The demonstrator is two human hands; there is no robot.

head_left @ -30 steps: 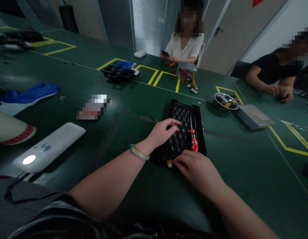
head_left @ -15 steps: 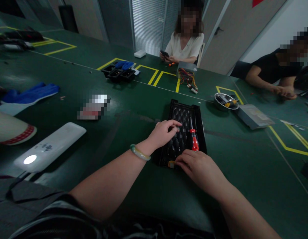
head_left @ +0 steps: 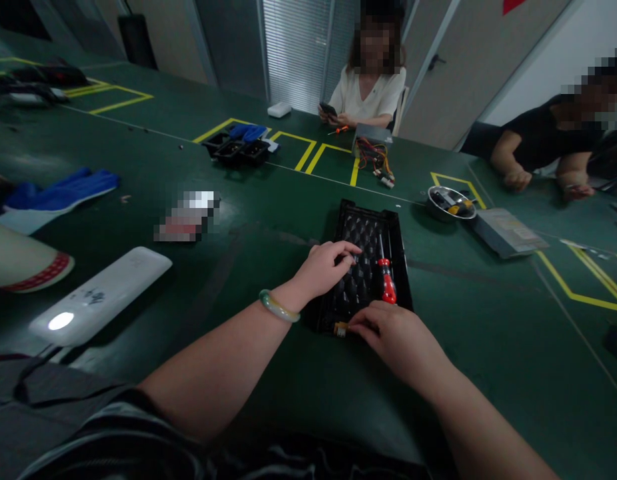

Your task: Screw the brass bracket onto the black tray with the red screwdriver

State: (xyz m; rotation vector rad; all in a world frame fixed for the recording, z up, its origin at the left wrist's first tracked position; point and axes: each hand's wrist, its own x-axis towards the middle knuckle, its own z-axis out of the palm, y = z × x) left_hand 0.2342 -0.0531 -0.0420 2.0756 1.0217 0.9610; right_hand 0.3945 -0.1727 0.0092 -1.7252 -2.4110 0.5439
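My right grip [head_left: 396, 337] pinches yellow bit [head_left: 340, 329], hiding its right side, at near end of tray [head_left: 356, 287]. Left grip [head_left: 322, 268] over tray: can't tell if holding.

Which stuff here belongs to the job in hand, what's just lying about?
In use, judging by the hands:
black tray, beneath the left hand
small yellowish piece, in the right hand
red-handled screwdriver, lying in the tray (probably)

Apparently lying about:
white device
blue glove
metal bowl
grey box with wires
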